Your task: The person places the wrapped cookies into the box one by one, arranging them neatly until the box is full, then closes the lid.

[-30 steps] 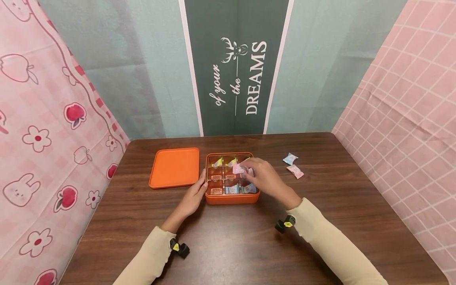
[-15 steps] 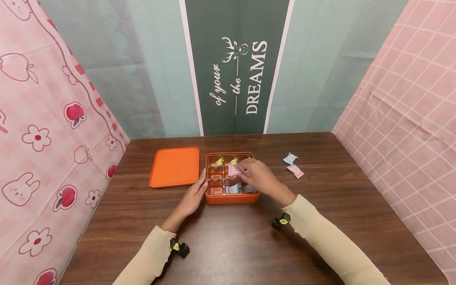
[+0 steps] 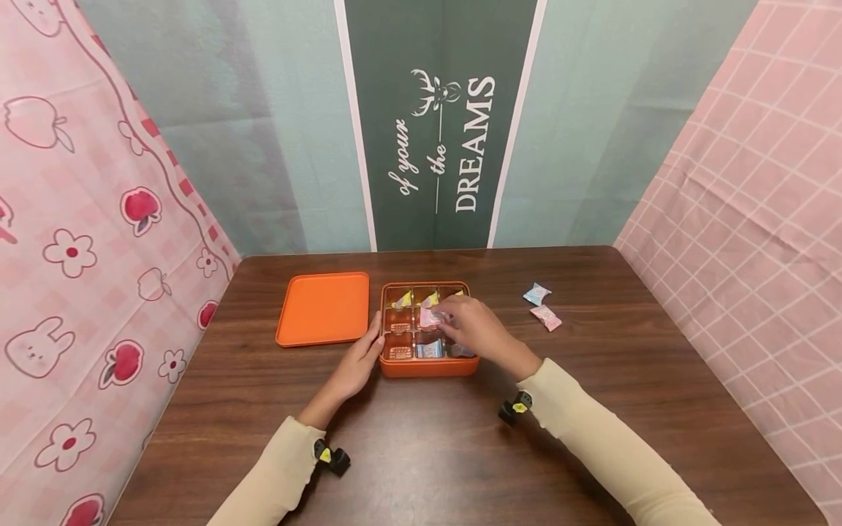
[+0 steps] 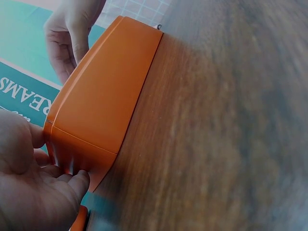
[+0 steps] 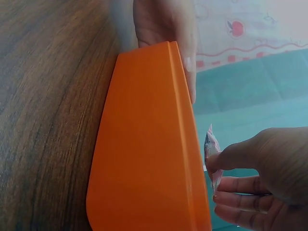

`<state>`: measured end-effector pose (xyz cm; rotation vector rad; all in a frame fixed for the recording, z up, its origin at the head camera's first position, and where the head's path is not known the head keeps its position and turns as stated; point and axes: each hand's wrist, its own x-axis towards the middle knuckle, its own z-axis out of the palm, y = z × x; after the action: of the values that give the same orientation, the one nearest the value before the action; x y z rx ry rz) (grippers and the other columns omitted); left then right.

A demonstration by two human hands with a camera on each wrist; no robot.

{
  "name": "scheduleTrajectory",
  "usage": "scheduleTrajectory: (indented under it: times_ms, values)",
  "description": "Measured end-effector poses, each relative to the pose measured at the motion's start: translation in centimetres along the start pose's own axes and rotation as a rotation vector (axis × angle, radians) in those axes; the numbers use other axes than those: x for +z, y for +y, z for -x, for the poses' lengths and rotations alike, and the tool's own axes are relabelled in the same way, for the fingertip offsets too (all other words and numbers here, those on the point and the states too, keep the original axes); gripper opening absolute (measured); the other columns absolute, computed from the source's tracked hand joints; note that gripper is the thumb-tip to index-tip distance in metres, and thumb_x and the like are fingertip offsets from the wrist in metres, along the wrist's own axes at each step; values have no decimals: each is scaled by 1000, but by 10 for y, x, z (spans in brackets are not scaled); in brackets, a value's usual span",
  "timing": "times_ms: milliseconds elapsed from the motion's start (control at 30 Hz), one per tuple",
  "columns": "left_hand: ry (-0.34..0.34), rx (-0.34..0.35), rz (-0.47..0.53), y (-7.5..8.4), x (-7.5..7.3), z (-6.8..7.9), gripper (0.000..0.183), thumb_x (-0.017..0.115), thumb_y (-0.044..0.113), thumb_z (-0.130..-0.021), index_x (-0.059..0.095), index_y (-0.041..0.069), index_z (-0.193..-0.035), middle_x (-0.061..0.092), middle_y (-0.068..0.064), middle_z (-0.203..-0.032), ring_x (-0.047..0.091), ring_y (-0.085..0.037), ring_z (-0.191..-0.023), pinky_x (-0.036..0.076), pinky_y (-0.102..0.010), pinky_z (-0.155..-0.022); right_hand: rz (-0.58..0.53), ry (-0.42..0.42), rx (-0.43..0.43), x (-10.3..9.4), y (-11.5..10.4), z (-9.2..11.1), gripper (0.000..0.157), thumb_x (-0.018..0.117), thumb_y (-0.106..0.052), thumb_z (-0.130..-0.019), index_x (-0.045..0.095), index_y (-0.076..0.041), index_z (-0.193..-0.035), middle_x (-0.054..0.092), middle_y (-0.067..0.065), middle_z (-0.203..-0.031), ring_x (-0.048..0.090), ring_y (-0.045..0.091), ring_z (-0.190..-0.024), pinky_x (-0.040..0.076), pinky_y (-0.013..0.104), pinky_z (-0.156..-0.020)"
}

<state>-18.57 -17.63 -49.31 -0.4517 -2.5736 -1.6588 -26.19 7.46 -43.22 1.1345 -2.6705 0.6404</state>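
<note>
An orange box [image 3: 429, 369] with a divided inner tray sits mid-table. My left hand [image 3: 356, 365] lies along its left side, fingers resting against the wall; the left wrist view shows the fingertips [image 4: 82, 179] at the box's end. Between thumb and fingers my right hand [image 3: 483, 330] pinches a pink wrapped candy [image 3: 429, 318] over the middle compartment. That candy [image 5: 212, 149] stands on edge beside the rim in the right wrist view. Yellow wrapped candies [image 3: 403, 299] lie in the back row, and a blue one [image 3: 430, 349] in the front middle compartment. The right-hand compartments are partly hidden under my right hand.
Left of the box lies a flat orange lid [image 3: 324, 308]. On the right side of the table are a loose blue candy [image 3: 536, 294] and a loose pink candy [image 3: 546, 318]. Printed cloths hang around the wooden table [image 3: 421, 453].
My right hand has moved a little left with the pink candy, from near the right column to over the middle compartment. The left hand has stayed at the box's side.
</note>
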Motion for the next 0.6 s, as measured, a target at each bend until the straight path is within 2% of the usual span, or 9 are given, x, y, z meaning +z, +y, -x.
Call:
scheduleTrajectory:
  times_ms: [233, 467, 600]
  values:
    - [5, -1, -10, 1, 0, 0, 54, 37, 15, -103, 13, -1, -149, 9, -13, -156, 11, -31, -142, 12, -47, -113, 10, -14, 5, 2, -1, -4, 29, 73, -14, -82, 71, -12, -111, 67, 4, -104, 58, 12, -80, 51, 27, -65]
    - [-28, -34, -1, 42, -9, 7, 52, 36, 9, -102, 13, -7, -147, 8, -15, -153, 10, -31, -141, 12, -48, -113, 29, -51, 38, 3, -4, -7, 30, 73, -13, -82, 70, -13, -112, 66, 5, -109, 60, 15, -89, 52, 31, -71]
    - [-24, -27, -5, 42, -9, 8, 52, 37, 9, -102, 14, -8, -146, 9, -15, -153, 11, -30, -141, 12, -48, -113, 31, -60, 39, 5, -5, -10, 29, 74, -13, -81, 71, -13, -111, 67, 4, -104, 59, 13, -84, 52, 29, -69]
